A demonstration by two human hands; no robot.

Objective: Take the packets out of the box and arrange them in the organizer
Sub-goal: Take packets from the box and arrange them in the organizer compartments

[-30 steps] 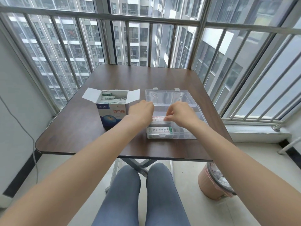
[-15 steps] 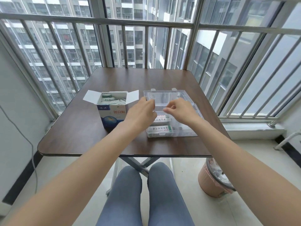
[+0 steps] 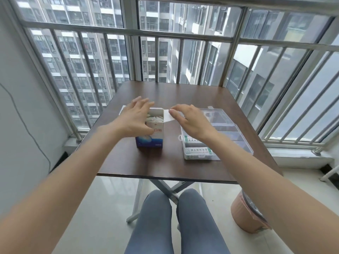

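thin paper packets [image 3: 154,118], likely light and limp, are best pinched at an upper edge. they are heaped in the open box [image 3: 150,136] on the counter [image 3: 165,162]. the box is steadied by the left hand [image 3: 134,118], fingers spread; the right hand [image 3: 190,120] rests relaxed on its flap. the organizer [image 3: 216,142] holds two packets in its near compartments.

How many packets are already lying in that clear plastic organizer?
2 show. One packet lies in the organizer's nearest compartment, the other in the next one back, partly under the right hand's wrist. More may be hidden there.
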